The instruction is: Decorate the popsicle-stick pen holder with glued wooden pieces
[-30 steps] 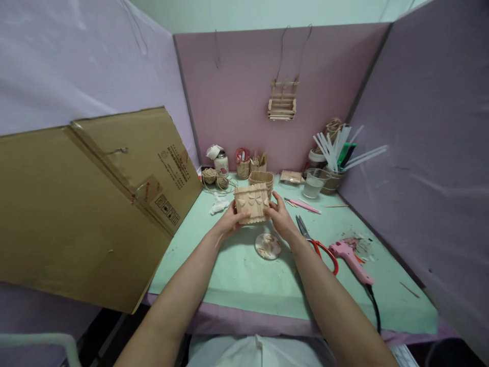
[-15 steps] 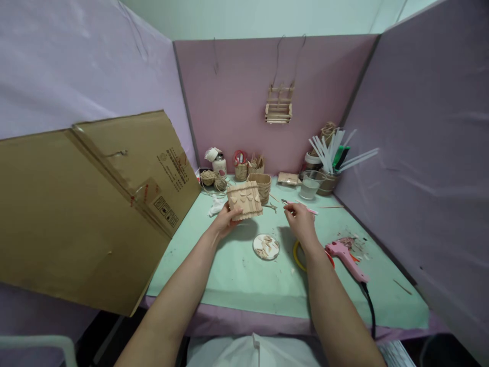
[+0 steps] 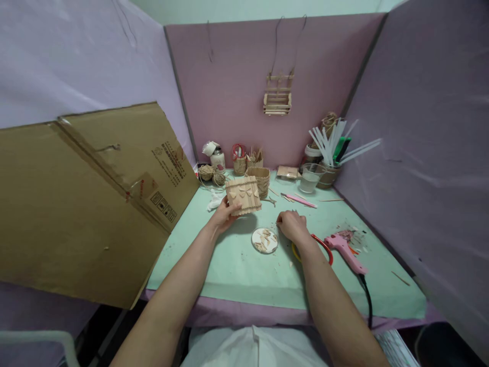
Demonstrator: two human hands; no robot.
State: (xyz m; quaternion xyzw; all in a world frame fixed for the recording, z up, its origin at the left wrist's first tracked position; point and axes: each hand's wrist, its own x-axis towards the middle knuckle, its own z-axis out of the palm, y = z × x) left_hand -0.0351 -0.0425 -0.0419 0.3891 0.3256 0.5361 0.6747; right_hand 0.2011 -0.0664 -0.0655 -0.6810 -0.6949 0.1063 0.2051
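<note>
My left hand (image 3: 225, 213) grips a small wooden craft panel (image 3: 243, 195) by its lower left side, tilted above the table. Thin strips and a row of small pieces decorate the panel. Low over the table, my right hand (image 3: 292, 225) has its fingers curled together; whatever they may pinch is hidden. Just left of it lies a round white dish (image 3: 265, 240) with small wood chips. Yellow and red handles, apparently scissors (image 3: 324, 244), lie partly under my right wrist. Beyond the hand rests a slim pink-handled tool (image 3: 304, 201).
A pink glue gun (image 3: 348, 254) with a black cord lies at right. Behind stand a woven basket (image 3: 263, 182), a cup of liquid (image 3: 310, 179) and a pot of white sticks (image 3: 329, 174). A large cardboard sheet (image 3: 95, 204) leans at left; a miniature wooden swing (image 3: 278, 97) hangs at the back.
My right hand has moved away from the pink-handled tool, toward me and left to beside the dish. The tool lies on the table. My left hand still holds the panel; the view has shifted slightly.
</note>
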